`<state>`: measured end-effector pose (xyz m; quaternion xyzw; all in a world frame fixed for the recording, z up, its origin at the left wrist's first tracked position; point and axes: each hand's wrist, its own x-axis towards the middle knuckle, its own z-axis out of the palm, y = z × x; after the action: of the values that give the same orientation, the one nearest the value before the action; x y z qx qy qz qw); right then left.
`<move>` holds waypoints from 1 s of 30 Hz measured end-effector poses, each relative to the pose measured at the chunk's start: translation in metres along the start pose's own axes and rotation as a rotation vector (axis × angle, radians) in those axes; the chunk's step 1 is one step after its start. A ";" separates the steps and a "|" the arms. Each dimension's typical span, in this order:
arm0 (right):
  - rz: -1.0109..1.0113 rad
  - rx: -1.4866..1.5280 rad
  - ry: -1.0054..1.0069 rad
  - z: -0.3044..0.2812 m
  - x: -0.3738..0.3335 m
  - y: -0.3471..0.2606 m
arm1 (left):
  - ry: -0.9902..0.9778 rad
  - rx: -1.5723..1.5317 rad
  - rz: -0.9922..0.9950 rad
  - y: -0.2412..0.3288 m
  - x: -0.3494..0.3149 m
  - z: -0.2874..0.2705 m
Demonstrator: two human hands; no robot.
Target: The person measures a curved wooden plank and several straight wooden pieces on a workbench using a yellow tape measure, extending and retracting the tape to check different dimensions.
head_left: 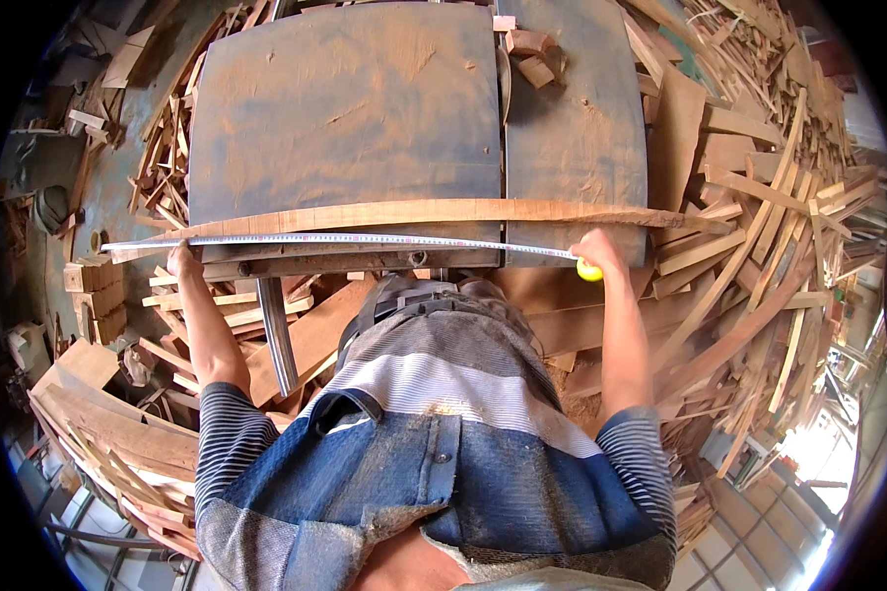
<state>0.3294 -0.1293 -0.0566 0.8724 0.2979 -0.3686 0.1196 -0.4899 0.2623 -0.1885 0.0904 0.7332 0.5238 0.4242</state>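
A white tape blade (365, 239) is stretched from left to right along a long, narrow wooden board (394, 214). The board lies near the front edge of a metal machine table (345, 118) dusted with sawdust. My right hand (599, 250) is closed round the yellow tape measure case (588, 270), just in front of the board's right part. At the left, my left hand (180, 260) pinches the tape blade some way in from its end, which reaches to the board's left end. Its fingertips are small and partly hidden.
Small wood blocks (534, 59) sit on the table's far right part, beside a narrow slot. Heaped offcuts (759, 227) crowd the right side. More scrap wood (118, 424) is piled at the left, near a metal bar (276, 335) below the table edge.
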 end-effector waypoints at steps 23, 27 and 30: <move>-0.359 1.467 -0.568 0.102 -0.105 -0.008 | -1.523 1.039 1.367 -0.162 -0.468 0.175; -0.256 1.852 -0.531 0.132 -0.109 0.033 | -1.462 1.097 1.450 -0.177 -0.446 0.195; -0.200 1.980 -0.529 0.140 -0.110 0.043 | -1.558 1.095 1.528 -0.178 -0.430 0.202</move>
<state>0.2150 -0.2708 -0.0768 0.4419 -0.1040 -0.6375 -0.6225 -0.0215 0.0767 -0.1306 0.9546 0.1649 0.0661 0.2390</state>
